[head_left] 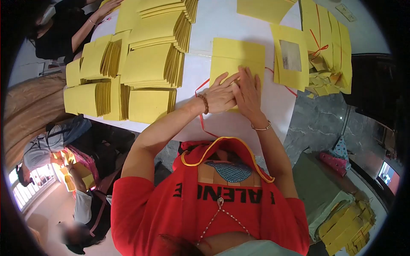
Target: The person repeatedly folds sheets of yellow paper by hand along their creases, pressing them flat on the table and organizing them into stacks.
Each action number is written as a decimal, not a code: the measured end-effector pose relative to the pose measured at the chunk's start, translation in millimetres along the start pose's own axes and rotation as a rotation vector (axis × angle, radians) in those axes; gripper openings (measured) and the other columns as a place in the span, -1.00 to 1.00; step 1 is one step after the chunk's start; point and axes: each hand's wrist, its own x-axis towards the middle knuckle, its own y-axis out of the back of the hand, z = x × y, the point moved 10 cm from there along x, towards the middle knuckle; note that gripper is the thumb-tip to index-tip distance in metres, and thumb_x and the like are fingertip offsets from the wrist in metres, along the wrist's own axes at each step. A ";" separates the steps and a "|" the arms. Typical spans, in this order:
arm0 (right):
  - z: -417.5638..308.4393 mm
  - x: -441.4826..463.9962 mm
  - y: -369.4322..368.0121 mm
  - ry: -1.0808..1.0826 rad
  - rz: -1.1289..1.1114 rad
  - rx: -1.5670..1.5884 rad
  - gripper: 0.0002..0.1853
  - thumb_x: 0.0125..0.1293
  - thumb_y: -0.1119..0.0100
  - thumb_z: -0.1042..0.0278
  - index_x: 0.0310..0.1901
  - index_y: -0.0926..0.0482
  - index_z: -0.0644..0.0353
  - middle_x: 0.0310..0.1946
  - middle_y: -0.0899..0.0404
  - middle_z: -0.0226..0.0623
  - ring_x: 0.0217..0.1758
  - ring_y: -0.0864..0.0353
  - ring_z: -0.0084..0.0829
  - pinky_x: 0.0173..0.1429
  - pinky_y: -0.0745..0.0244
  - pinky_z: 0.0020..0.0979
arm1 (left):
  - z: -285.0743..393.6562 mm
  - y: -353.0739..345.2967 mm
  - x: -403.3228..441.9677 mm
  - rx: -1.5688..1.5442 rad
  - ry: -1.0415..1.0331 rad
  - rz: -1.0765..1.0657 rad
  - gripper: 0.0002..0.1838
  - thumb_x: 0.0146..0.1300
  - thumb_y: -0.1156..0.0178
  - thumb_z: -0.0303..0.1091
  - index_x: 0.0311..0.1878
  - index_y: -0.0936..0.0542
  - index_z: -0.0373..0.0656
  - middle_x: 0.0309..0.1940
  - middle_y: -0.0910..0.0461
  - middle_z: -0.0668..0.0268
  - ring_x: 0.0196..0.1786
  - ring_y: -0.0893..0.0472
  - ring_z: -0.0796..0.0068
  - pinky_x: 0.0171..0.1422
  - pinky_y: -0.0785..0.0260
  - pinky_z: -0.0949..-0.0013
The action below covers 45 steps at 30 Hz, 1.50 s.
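Note:
A yellow folded paper (232, 53) lies on the white tabletop in front of me, with a crease across its upper part. My left hand (218, 94), with a brown bead bracelet, rests flat on its lower part, fingers stretched out. Beside it and partly over its fingertips lies my right hand (248, 93), a bangle on the wrist, palm down with fingers extended. Neither hand grips anything visible. A red ribbon (202, 118) passes under the paper and comes out on both sides.
Several stacks of folded yellow paper (149, 64) fill the table's left side. To the right are a yellow piece with a pale panel (291, 55) and a ribbon-tied bundle (326, 30). A person's arm (83, 34) reaches in at upper left; other people handle yellow paper at lower left.

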 end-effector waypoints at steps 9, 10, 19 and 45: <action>-11.2 -0.6 -11.1 0.057 -0.019 -0.383 -0.40 0.29 0.00 0.03 0.27 -0.21 0.17 0.25 -0.24 -0.18 0.35 -0.16 -0.18 0.34 0.00 0.02 | -62.1 56.7 -18.9 -0.772 0.165 0.535 -0.51 0.29 0.14 -0.40 0.31 -0.19 -0.11 0.27 -0.25 0.12 0.40 -0.12 0.17 0.41 0.04 0.14; -12.3 -0.7 -11.6 0.059 -0.018 -0.404 -0.39 0.27 -0.03 0.01 0.27 -0.23 0.15 0.25 -0.24 -0.20 0.34 -0.17 -0.19 0.34 -0.01 0.01 | -40.4 66.7 -18.6 -0.007 0.182 0.462 -0.52 0.33 0.12 -0.30 0.32 -0.20 -0.07 0.29 -0.22 0.08 0.40 -0.09 0.11 0.41 0.07 0.08; -4.6 -3.3 -15.3 0.041 -0.075 -0.337 -0.44 0.27 -0.03 0.06 0.26 -0.27 0.10 0.32 -0.16 -0.26 0.41 -0.07 -0.23 0.35 0.06 0.09 | -49.6 27.8 -12.7 0.116 0.134 0.265 -0.09 0.06 -0.06 0.33 0.39 -0.11 0.03 0.40 0.06 0.02 0.44 0.10 -0.03 0.39 0.09 -0.08; 50.4 -16.2 53.1 -0.255 0.059 0.512 -0.44 0.42 0.22 0.20 0.34 -0.06 0.36 0.37 -0.06 -0.11 0.44 0.01 -0.30 0.45 0.13 -0.36 | 15.4 39.7 -4.5 0.417 0.110 0.457 -0.57 0.02 -0.14 -0.29 0.01 -0.46 -0.17 -0.27 -0.49 0.30 -0.21 -0.48 0.32 -0.14 -0.36 0.24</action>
